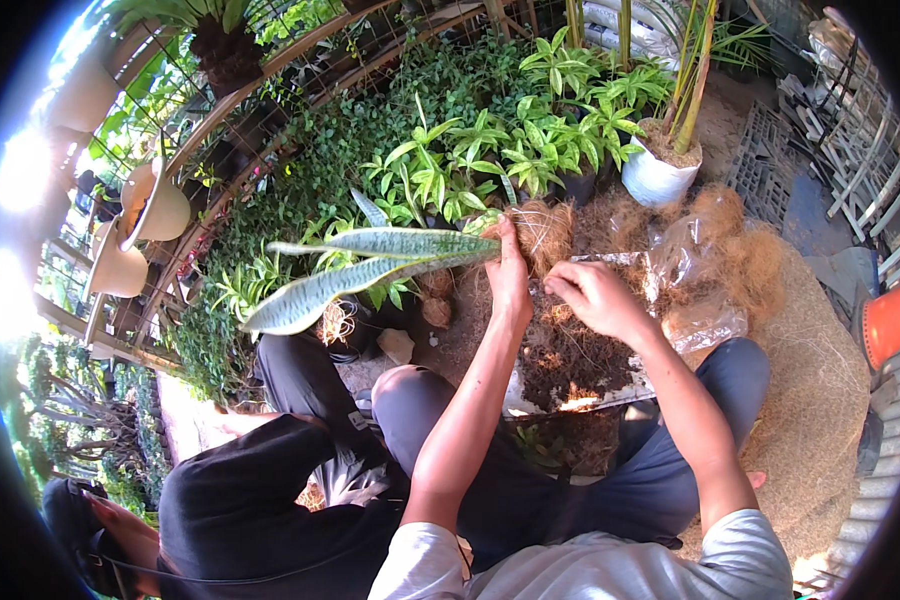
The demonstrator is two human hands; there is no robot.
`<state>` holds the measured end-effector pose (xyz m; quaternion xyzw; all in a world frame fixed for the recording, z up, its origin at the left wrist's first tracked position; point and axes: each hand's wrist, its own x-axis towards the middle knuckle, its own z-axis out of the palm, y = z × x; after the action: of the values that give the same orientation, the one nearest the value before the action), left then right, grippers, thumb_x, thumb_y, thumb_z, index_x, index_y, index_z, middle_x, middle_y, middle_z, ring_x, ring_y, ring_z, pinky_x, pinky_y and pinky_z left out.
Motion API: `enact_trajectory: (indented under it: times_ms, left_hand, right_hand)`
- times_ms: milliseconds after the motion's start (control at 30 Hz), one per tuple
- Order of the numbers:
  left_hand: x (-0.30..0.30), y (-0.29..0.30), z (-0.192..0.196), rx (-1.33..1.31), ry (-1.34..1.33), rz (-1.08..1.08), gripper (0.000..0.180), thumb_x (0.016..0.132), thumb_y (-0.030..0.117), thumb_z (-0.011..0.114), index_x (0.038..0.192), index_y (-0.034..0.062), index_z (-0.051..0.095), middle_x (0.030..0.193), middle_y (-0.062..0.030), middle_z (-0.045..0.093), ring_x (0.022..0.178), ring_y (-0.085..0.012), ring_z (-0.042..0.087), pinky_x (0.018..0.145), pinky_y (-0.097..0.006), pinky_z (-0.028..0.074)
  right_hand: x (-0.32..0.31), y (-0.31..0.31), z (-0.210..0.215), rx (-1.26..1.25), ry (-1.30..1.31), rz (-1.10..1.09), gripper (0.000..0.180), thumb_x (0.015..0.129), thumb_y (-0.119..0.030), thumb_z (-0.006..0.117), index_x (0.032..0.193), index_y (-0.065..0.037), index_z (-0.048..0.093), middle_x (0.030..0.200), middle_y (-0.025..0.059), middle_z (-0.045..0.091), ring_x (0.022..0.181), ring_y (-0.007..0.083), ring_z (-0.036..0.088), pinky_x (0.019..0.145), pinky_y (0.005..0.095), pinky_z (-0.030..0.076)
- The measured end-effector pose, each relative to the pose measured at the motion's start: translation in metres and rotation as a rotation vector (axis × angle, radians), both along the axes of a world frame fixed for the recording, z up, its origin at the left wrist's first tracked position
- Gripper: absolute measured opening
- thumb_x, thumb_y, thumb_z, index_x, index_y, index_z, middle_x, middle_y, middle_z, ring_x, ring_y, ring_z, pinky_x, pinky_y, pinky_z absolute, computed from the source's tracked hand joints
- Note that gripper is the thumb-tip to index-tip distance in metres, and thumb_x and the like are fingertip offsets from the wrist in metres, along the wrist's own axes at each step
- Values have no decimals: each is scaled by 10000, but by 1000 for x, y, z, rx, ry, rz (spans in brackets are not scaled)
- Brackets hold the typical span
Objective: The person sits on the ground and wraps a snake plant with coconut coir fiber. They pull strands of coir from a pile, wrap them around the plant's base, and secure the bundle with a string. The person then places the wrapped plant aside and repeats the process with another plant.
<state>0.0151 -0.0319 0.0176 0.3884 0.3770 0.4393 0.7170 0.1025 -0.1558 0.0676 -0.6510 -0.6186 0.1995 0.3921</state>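
My left hand [511,278] is closed around the base of a snake plant [370,262], whose long pale-edged leaves point left. Beyond the fingers, the plant's root ball [545,236] is wrapped in brown coconut fibre with thin strands across it. My right hand [604,302] hovers just to the near right of the root ball, fingers pinched together; whatever they hold is too fine to make out. Below both hands, dark soil [570,365] lies heaped on a white sheet or tray [518,398] between my legs.
Loose coconut fibre [755,270] and a clear plastic bag [708,325] lie at the right. Leafy potted plants [450,170] and a white pot [660,178] stand beyond. Close on my left sits another person in dark clothes [240,490]. An orange bucket [886,325] is far right.
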Motion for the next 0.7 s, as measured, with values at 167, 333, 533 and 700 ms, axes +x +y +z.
enact_trajectory:
  times_ms: [167,333,533,700]
  left_hand:
    - [8,-23,12,150,146,-50,671,916,505,563,1322,-18,451,1300,-148,512,1177,-212,476,1008,-334,354]
    - [8,-30,15,151,127,-247,645,904,460,608,1301,-34,482,1297,-142,526,1113,-211,531,982,-326,383]
    - [-2,-21,30,-119,-199,-511,567,871,336,685,1280,20,450,1175,-129,573,1071,-209,577,907,-366,505]
    - [-8,-23,41,-160,-185,-564,466,884,318,668,1225,38,515,1139,-117,611,1013,-210,617,899,-393,516]
  right_hand:
    - [26,-17,33,-39,41,-40,219,937,-195,558,902,8,631,783,94,663,705,163,607,657,315,474]
    - [60,-23,24,12,87,-122,273,935,-273,582,909,-5,625,798,80,651,732,165,592,702,319,463]
    - [87,-22,15,77,307,-150,269,924,-259,620,854,1,621,773,11,615,741,90,542,701,263,439]
    - [105,-14,-18,80,324,-216,163,934,-191,599,877,-45,644,723,-28,574,689,70,522,643,252,428]
